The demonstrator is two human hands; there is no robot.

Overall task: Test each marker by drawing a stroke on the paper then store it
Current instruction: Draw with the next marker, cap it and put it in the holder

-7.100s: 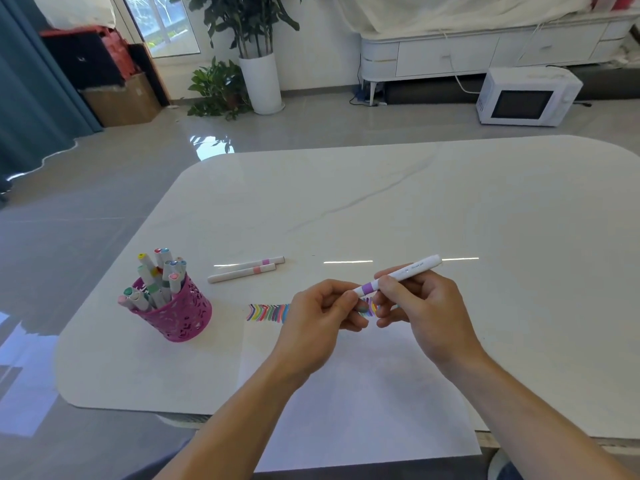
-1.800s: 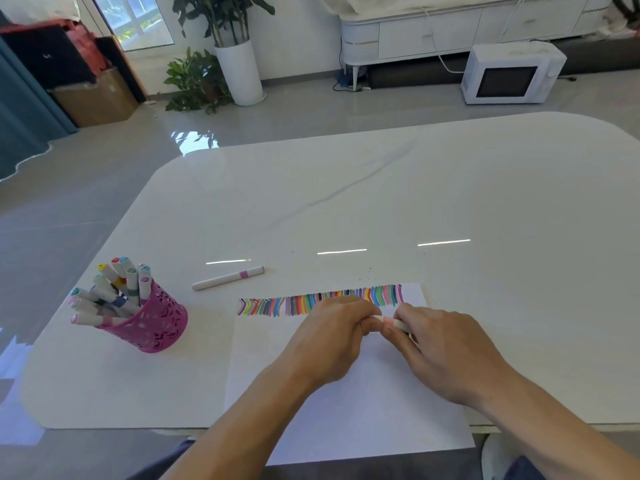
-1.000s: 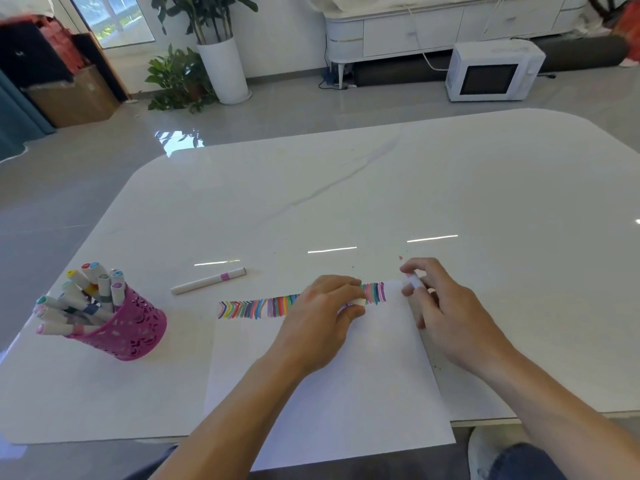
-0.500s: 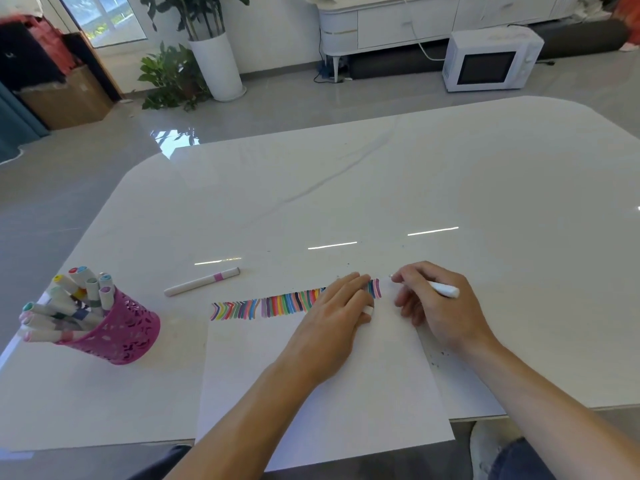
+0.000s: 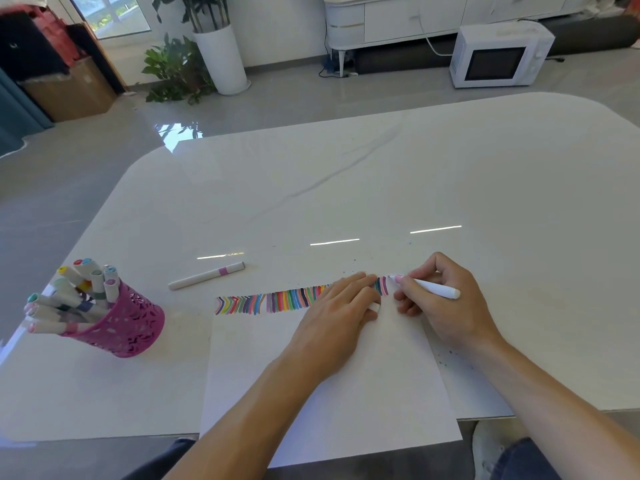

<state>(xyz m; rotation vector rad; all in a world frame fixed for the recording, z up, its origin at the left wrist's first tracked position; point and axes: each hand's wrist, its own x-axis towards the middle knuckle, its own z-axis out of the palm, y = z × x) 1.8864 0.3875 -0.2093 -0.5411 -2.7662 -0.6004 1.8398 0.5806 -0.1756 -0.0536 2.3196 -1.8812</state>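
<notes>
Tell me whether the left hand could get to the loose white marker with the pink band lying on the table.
Probably yes. The left hand lies flat on the white paper sheet, pinning a small white cap; only bare white marble table separates it from the pink-banded white marker.

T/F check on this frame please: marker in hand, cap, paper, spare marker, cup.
1. The right hand holds a white marker with a pink tip at the right end of the row of coloured strokes. True.
2. The left hand is lifted off the white sheet of paper. False: it rests flat on it.
3. A white capped marker with a pink band lies on the white marble table. True.
4. The pink perforated pen cup is empty. False: it holds many markers.
</notes>
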